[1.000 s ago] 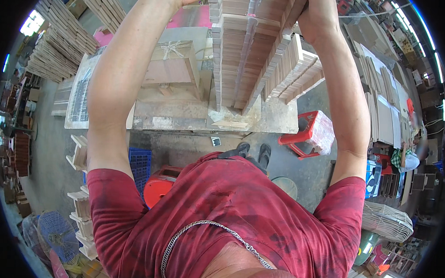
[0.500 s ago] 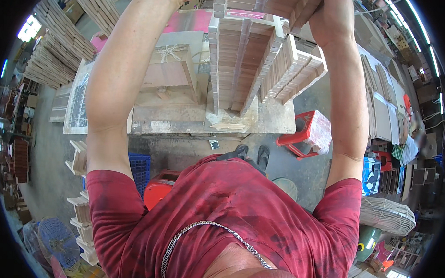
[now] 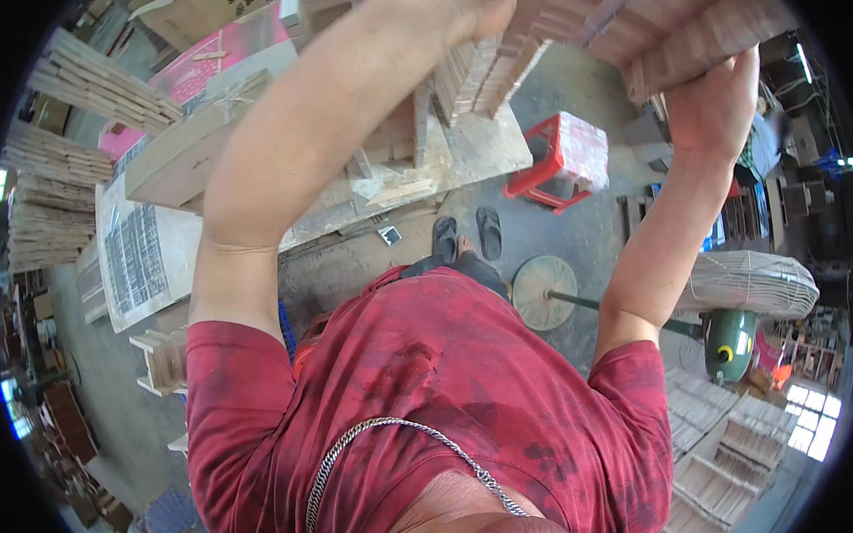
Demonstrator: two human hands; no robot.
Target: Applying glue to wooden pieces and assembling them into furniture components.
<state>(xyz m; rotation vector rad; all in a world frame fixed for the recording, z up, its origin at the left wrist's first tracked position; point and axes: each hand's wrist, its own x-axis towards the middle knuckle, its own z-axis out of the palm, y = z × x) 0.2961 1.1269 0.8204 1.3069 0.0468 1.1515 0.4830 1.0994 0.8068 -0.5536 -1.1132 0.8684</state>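
A stack of U-shaped wooden frames [image 3: 632,25] is held up at the top right, partly cut off by the picture's edge. My right hand [image 3: 714,107] grips it from its near right side, fingers curled against the wood. At its left end my left hand [image 3: 490,10] holds on, the fingers partly out of the picture. More wooden frames [image 3: 470,85] stand below on the workbench [image 3: 491,156], partly hidden by my left forearm. A thin wood offcut [image 3: 403,192] lies near the bench edge.
A red stool [image 3: 581,152] with a wrapped top stands right of the bench. Nearer me are a fan [image 3: 750,282] and its round base [image 3: 543,294]. Plank stacks [image 3: 104,81] rise at the far left. Rows of wooden frames [image 3: 720,479] lie at the lower right.
Both hands have moved right, carrying the stack away from above the bench. My body has turned right, so the bench now appears slanted and further left, and the fan shows more fully.
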